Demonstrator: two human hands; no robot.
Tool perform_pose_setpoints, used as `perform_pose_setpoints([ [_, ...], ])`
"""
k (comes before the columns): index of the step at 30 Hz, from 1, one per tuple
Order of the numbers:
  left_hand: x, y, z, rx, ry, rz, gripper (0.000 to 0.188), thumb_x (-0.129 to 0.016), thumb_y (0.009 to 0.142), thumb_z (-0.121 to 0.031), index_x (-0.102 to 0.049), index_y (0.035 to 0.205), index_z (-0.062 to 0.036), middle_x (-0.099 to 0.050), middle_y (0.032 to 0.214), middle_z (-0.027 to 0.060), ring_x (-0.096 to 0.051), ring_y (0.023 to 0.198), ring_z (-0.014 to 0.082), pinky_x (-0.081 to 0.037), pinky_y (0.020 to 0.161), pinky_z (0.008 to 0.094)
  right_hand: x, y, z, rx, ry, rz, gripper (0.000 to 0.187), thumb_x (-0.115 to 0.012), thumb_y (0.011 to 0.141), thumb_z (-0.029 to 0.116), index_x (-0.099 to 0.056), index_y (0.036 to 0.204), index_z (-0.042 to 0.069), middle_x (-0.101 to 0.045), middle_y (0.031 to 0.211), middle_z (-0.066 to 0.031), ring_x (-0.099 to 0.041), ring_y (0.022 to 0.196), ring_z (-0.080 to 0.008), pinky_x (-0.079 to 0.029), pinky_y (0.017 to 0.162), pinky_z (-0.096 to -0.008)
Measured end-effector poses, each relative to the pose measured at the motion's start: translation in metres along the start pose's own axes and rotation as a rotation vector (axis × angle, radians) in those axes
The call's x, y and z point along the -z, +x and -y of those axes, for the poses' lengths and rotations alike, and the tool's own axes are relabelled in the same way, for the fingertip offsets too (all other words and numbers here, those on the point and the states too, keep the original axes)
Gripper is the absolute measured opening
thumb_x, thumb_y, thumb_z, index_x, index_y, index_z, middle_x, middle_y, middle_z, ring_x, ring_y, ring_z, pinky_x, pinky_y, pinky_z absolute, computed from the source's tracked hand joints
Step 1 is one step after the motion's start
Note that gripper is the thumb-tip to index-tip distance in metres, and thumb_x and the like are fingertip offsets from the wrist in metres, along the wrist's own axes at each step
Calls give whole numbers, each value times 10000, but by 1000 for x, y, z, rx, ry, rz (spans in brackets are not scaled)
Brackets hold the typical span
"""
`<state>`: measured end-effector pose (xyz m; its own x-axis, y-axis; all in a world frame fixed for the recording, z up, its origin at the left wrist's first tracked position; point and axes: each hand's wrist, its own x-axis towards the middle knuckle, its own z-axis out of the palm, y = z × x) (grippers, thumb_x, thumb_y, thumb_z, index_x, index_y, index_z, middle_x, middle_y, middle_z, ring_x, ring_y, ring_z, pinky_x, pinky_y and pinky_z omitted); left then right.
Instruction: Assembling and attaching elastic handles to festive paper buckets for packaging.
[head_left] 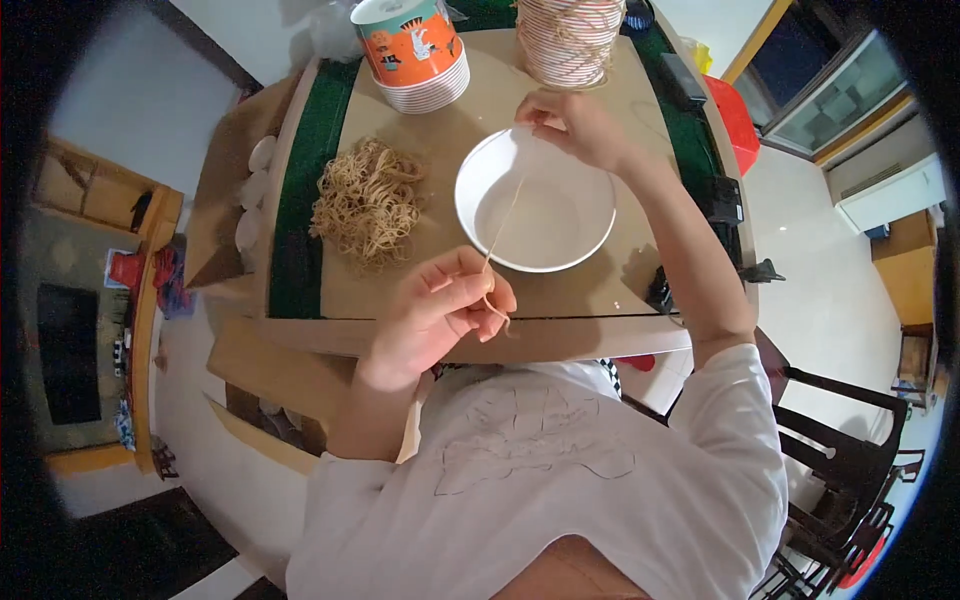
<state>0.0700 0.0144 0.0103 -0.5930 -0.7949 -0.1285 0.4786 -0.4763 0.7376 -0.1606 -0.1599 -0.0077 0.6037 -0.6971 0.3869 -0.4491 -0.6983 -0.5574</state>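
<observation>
A thin tan strand [513, 208] runs taut and slanting between my two hands above a white bowl [548, 215]. Its lower end is pinched between the thumb and fingers of my left hand [440, 305], in front of the bowl near the table edge, and a short tail dangles below. My right hand [575, 125] is closed on the strand's upper end over the bowl's far rim. Left of the bowl lies a tangled heap of similar tan strands [368, 203]. No other thing shows inside the bowl.
An orange patterned paper tub [412, 45] sits on stacked white tubs at the back left. A tall stack of tubs wrapped in strands [568, 40] stands behind my right hand. Dark devices [724, 200] line the right edge. Open cardboard boxes [265, 370] flank the table's left.
</observation>
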Motion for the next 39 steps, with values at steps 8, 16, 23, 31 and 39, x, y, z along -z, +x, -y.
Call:
perform_pose_setpoints([
  [8,22,3,8,-180,-63,-27,86,-530,916,-138,-534,896,-54,-646,880,138,-644,738,197,-538,667,298,-17,-58,221,123,1729,104,447,-525,880,274,-456,1184,-48,-578,1084,-155,-577,981,-214,-467,834,-325],
  [16,20,1,13,-251,-161,13,139,-498,930,-178,-532,946,-44,-627,1056,171,-641,937,265,-526,826,388,-25,-75,259,626,2323,834,514,-172,1005,237,-285,1356,-121,-367,1390,-227,-392,1261,-266,-326,1043,-353],
  [23,6,1,20,-255,-108,-19,153,-492,937,-189,-525,967,-42,-621,1048,177,-641,940,271,-532,823,378,-64,-127,191,452,2003,858,478,-364,992,324,-444,1290,-42,-584,1152,-129,-564,1049,-194,-453,864,-292],
  [31,-4,-12,44,-126,410,-115,69,-472,928,-12,-520,975,2,-615,1050,151,-585,1030,217,-457,916,351,-110,-168,155,-865,2144,-220,383,-421,976,353,-585,1125,40,-529,745,25,-445,607,-68,-378,557,-211],
  [39,5,-15,50,-100,422,-109,112,-467,928,-21,-517,1016,26,-606,1062,171,-602,997,260,-449,935,391,-137,-168,121,-806,2104,-553,198,-578,911,224,-610,998,49,-577,731,21,-507,569,-52,-417,510,-169],
])
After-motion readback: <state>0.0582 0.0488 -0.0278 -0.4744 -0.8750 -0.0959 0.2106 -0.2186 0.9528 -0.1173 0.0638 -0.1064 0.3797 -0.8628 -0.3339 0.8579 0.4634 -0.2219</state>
